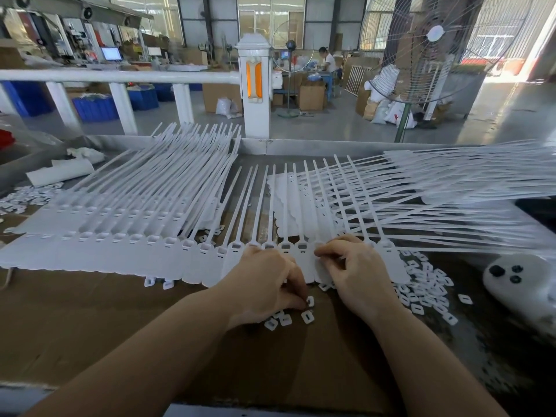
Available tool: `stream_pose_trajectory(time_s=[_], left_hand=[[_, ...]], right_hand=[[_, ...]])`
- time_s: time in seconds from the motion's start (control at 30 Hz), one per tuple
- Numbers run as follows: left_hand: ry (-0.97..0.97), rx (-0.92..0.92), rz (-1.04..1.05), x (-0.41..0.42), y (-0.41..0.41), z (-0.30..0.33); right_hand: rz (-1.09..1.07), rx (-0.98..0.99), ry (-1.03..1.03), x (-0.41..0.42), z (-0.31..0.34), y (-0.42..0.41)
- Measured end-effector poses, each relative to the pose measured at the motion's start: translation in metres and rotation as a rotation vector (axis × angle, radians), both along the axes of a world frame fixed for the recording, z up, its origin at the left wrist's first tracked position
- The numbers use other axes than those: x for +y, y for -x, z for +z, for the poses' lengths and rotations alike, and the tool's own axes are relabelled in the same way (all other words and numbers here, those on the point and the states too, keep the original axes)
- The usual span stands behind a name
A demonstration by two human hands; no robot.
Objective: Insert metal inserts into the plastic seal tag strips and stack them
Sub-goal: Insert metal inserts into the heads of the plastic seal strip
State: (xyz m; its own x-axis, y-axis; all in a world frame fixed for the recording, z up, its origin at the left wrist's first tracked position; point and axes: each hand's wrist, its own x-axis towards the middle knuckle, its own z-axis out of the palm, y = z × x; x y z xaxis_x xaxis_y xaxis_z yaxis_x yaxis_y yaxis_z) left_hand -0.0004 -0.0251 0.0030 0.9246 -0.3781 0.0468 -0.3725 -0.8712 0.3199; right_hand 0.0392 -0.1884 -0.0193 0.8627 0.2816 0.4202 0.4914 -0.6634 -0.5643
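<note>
A row of white plastic seal tag strips (192, 254) lies across the cardboard-covered table, heads toward me and tails fanning away. My left hand (264, 284) reaches down to the small white inserts (307, 316) loose on the cardboard and pinches one at its fingertips. My right hand (358, 272) rests on the tag heads at the row's right end, with its thumb and fingers curled on one tag head (319, 251). A heap of inserts (427, 290) lies to the right of that hand.
A stack of strips (144, 188) lies at the back left, another pile (469, 182) at the right. A white device with black buttons (517, 281) sits at the right edge. More inserts (27, 197) lie far left. A white railing (120, 76) and a fan (433, 49) stand behind.
</note>
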Motion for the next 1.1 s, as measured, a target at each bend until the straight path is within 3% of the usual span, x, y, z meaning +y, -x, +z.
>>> stream_pose_trajectory(time_s=[0.13, 0.37, 0.53, 0.9, 1.1], left_hand=[[0.063, 0.012, 0.006, 0.001, 0.001, -0.001], [0.364, -0.032, 0.2, -0.004, -0.007, 0.003], [0.27, 0.025, 0.153, 0.0, -0.006, 0.005], [0.253, 0.063, 0.127, 0.007, -0.003, 0.004], [-0.043, -0.081, -0.015, 0.0, 0.0, 0.002]], right_hand=[[0.009, 0.01, -0.013, 0.0, 0.0, 0.0], [0.03, -0.004, -0.074, 0.001, 0.003, 0.002], [0.017, 0.013, -0.061, 0.0, 0.003, 0.002], [0.008, 0.005, -0.043, 0.0, 0.003, 0.002], [0.006, 0.015, -0.035, 0.0, 0.003, 0.002]])
